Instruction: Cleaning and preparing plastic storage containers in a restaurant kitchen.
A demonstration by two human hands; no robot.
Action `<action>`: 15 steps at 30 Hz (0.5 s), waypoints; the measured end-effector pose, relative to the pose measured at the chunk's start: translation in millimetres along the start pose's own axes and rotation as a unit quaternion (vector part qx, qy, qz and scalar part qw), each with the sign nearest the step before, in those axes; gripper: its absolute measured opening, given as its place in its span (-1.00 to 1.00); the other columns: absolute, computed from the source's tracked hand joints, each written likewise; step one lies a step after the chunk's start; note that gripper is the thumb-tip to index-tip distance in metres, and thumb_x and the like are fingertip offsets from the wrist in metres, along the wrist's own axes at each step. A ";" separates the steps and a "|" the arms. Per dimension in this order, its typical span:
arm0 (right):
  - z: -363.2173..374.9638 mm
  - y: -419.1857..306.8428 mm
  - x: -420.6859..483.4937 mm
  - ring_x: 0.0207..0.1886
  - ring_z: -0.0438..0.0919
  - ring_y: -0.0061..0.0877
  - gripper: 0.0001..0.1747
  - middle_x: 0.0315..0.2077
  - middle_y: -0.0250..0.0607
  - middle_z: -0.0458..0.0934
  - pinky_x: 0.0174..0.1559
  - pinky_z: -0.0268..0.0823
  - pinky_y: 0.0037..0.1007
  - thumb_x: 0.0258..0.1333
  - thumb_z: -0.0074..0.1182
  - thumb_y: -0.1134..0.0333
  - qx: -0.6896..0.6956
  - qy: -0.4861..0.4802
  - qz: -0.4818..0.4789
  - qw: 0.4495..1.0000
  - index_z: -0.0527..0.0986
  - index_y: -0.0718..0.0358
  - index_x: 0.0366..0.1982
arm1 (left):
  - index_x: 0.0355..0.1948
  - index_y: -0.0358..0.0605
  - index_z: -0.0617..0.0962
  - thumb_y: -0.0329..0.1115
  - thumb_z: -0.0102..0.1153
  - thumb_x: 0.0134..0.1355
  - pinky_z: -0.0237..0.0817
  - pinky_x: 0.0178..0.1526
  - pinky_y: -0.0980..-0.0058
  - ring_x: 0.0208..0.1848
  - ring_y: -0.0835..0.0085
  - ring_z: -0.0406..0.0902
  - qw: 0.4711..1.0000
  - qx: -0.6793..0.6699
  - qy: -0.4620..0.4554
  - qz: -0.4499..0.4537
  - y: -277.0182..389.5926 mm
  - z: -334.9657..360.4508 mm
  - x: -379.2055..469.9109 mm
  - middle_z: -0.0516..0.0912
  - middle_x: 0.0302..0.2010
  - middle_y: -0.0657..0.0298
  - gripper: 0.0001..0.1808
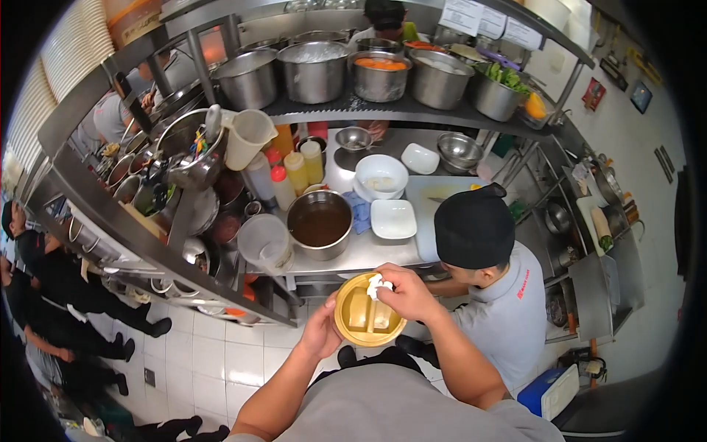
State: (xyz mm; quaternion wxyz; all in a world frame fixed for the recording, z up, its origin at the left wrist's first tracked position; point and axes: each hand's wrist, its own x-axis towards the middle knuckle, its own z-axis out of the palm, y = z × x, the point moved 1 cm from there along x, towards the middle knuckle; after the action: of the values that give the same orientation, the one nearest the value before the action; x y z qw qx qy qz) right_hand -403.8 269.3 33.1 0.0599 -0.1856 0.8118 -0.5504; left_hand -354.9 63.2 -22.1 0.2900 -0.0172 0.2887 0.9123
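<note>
My left hand (323, 330) grips the left rim of a round yellow divided dish (346, 330), held in front of my body just off the counter's edge. A ridge splits the dish's inside into compartments. Above the dish's upper right rim, my right hand (406, 293) pinches a crumpled white paper or cloth (379, 287) between thumb and fingers. Beyond the dish, on the steel counter, stand a steel pot of brown liquid (320, 221), a translucent plastic container (265, 243), a blue cloth (359, 212) and a square white bowl (393, 220).
A co-worker in a black cap (475, 226) is close at my right, beside the cutting board (425, 243). Squeeze bottles (296, 168) stand at the counter's back left. Above runs a shelf (353, 110) with steel pots. Several people stand at far left.
</note>
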 end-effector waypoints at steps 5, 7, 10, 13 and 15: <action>4.4 -29.8 -4.8 -0.15 0.58 -0.25 -0.85 -0.10 0.03 0.55 -0.08 0.40 -0.33 -0.05 0.19 0.46 -0.209 0.132 -0.197 0.949 0.46 0.38 -0.48 | 0.36 -0.21 0.22 -0.43 0.08 0.24 0.28 0.29 0.30 0.27 0.33 0.40 0.995 0.085 0.017 0.050 8.5 5.2 -16.2 0.44 0.22 0.13 -0.34; 5.6 -37.6 -16.8 -0.24 0.61 -0.31 -0.84 -0.20 -0.02 0.59 -0.14 0.43 -0.36 -0.07 0.22 0.50 -0.151 0.159 -0.171 0.961 0.44 0.35 -0.46 | 0.31 -0.23 0.26 -0.56 0.05 0.18 0.27 0.30 0.29 0.25 0.31 0.42 0.995 0.060 0.044 0.065 6.9 6.7 -25.5 0.46 0.19 0.12 -0.37; 23.2 -42.9 -37.0 -0.44 0.60 -0.49 -0.80 -0.46 -0.18 0.62 -0.32 0.44 -0.51 -0.01 0.23 0.51 -0.071 0.145 -0.075 0.984 0.48 0.31 -0.29 | 0.29 -0.22 0.28 -0.55 0.02 0.21 0.30 0.28 0.31 0.22 0.33 0.45 0.993 0.057 0.060 0.080 -2.6 7.6 -39.0 0.48 0.17 0.14 -0.41; 54.7 -38.7 -45.4 -0.29 0.56 -0.25 -0.80 -0.40 -0.15 0.57 -0.19 0.42 -0.24 -0.04 0.27 0.45 -0.162 0.113 -0.189 0.962 0.54 0.29 -0.32 | 0.30 -0.18 0.27 -0.55 0.01 0.24 0.35 0.22 0.35 0.18 0.36 0.48 0.991 0.049 0.090 0.089 -15.4 18.0 -51.0 0.49 0.15 0.16 -0.42; 70.0 -26.1 -48.4 -0.23 0.52 -0.20 -0.80 -0.38 -0.13 0.53 -0.14 0.39 -0.21 -0.05 0.26 0.44 -0.209 0.116 -0.190 0.952 0.56 0.27 -0.30 | 0.31 -0.16 0.27 -0.55 0.00 0.26 0.39 0.17 0.38 0.14 0.39 0.51 0.988 0.046 0.113 0.096 -28.4 25.7 -57.8 0.50 0.13 0.18 -0.43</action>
State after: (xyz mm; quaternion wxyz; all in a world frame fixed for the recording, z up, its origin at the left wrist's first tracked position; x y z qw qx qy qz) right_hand -331.8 217.6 24.8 -0.1812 -0.2797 0.8597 -0.3871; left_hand -288.0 65.9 -3.9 0.1671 -0.0790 0.3614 0.9139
